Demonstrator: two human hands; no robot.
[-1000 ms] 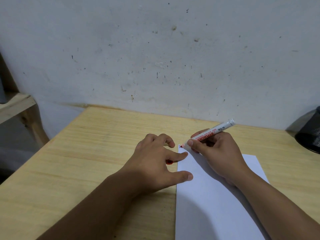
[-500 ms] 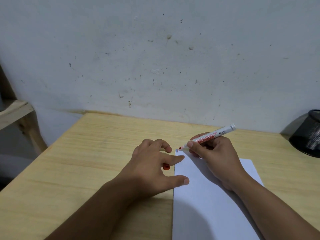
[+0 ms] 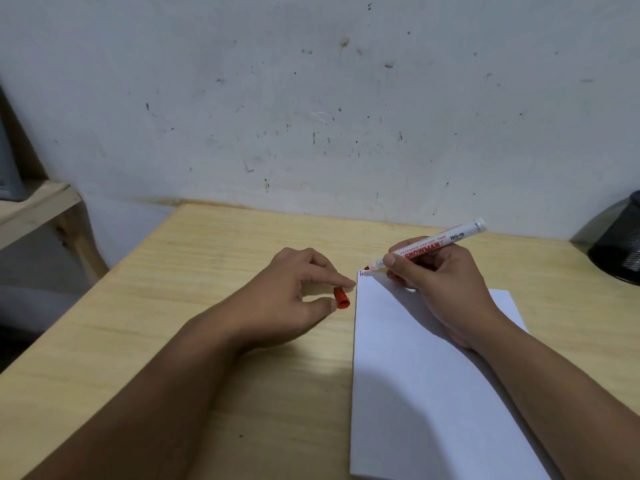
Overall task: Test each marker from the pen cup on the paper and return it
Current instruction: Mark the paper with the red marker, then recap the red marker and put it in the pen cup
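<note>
My right hand (image 3: 446,289) grips a white marker (image 3: 446,239) with red lettering, uncapped. Its red tip sits at the far left corner of the white paper (image 3: 415,393), beside short red and blue marks. The marker's red cap (image 3: 342,298) lies on the wooden table (image 3: 194,278) just left of the paper. My left hand (image 3: 284,299) rests on the table with loosely curled fingers. Its index fingertip reaches the paper's edge and its thumb tip lies against the cap. A black mesh pen cup (image 3: 621,244) stands at the far right, partly cut off by the frame.
A stained white wall runs right behind the table's far edge. A wooden shelf (image 3: 34,206) stands off the table's left side. The paper reaches to the near edge of the view.
My left hand has slid left off the paper, and the red cap now shows between thumb and index finger. The marker tip stays at the paper's corner.
</note>
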